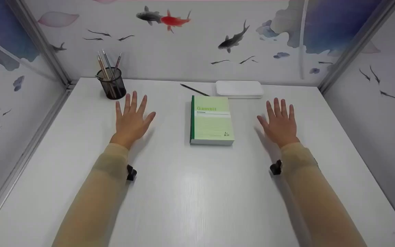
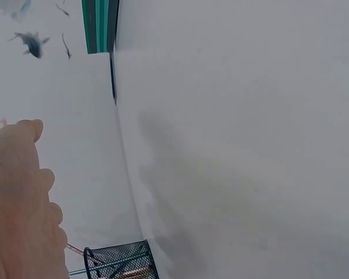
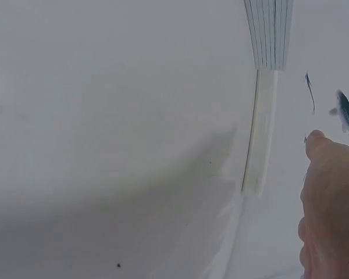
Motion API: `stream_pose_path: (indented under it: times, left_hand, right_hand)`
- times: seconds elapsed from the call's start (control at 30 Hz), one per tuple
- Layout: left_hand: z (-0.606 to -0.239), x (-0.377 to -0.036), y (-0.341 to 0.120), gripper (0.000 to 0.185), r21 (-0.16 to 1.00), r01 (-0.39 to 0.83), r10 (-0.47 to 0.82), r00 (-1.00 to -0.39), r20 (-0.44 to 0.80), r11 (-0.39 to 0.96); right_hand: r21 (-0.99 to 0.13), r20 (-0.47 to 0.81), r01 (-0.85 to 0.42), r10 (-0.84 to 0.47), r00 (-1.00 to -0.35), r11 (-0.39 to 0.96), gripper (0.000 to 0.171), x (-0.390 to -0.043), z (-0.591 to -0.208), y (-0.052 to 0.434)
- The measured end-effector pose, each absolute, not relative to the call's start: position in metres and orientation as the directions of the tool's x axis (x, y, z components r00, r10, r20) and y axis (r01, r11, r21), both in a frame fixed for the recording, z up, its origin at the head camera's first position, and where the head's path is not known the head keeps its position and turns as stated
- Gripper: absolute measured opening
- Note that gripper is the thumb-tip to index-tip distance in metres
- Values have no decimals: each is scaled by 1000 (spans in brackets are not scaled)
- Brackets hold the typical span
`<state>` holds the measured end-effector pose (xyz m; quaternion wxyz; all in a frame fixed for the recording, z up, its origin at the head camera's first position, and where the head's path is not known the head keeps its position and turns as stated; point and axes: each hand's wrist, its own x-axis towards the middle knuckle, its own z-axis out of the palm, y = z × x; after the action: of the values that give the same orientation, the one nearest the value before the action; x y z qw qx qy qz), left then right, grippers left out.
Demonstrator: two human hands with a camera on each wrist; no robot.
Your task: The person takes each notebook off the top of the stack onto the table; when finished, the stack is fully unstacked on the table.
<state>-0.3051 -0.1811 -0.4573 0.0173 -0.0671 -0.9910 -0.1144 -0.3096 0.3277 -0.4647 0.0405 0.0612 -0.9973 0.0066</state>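
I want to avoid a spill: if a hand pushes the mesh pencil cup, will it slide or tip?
The mesh pencil cup probably tips rather than slides: the pencils stand well above its rim and lean. Its open mesh suggests low weight, so push low.

White table (image 1: 197, 192) — notebook (image 1: 212, 120), pen cup (image 1: 111, 84), pencil (image 1: 194, 90), white case (image 1: 239, 89).

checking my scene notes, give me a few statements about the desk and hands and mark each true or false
1. The green notebook lies closed between the two hands. True.
2. The left hand grips a pencil. False: its fingers are spread and it holds nothing.
3. The mesh pen cup stands beyond the left hand. True.
4. The white case sits on top of the notebook. False: it lies behind it on the table.
5. The right hand rests on the notebook. False: it is apart, to the notebook's right.
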Motion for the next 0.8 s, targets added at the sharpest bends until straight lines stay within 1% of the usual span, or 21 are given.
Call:
stream_pose_path:
  times: [0.1, 0.17, 0.2, 0.27, 0.37, 0.4, 0.47, 0.6, 0.7, 0.8]
  left_hand:
    - [-457, -305, -178, 77, 230, 140, 133, -990, 48, 963]
    - [-458, -305, -175, 77, 237, 147, 142, -989, 41, 960]
    - [-458, -305, -172, 76, 249, 153, 149, -988, 36, 956]
    - [-458, -305, -167, 76, 294, 167, 168, -986, 21, 941]
    - [-458, -304, -157, 79, 395, 182, 205, -979, -16, 901]
    - [-458, -304, -154, 79, 426, 186, 218, -976, -26, 885]
    - [-458, -304, -145, 75, 470, 193, 240, -970, -42, 861]
    - [-459, -304, -127, 60, 509, 191, 251, -967, -51, 839]
    - [-463, -304, -111, 50, 569, 153, 234, -970, -71, 808]
    - [-465, -304, -96, 44, 627, 124, 232, -968, -94, 769]
  right_hand:
    - [-22, 81, -126, -124, -989, 992, 80, -309, -466, 327]
    - [-66, 77, -141, -135, -988, 988, 79, -309, -468, 324]
    - [-116, 71, -151, -143, -987, 982, 77, -308, -470, 322]
    - [-275, 62, -172, -161, -985, 946, 71, -307, -472, 316]
    - [-534, 61, -195, -192, -979, 822, 62, -306, -475, 303]
    - [-603, 65, -198, -200, -978, 772, 58, -306, -476, 298]
    - [-690, 73, -197, -204, -976, 696, 50, -306, -476, 289]
    - [-764, 52, -165, -195, -979, 624, 45, -310, -476, 272]
    - [-783, -3, -111, -182, -983, 612, 44, -314, -477, 264]
    - [-788, -51, -64, -169, -984, 612, 44, -318, -479, 259]
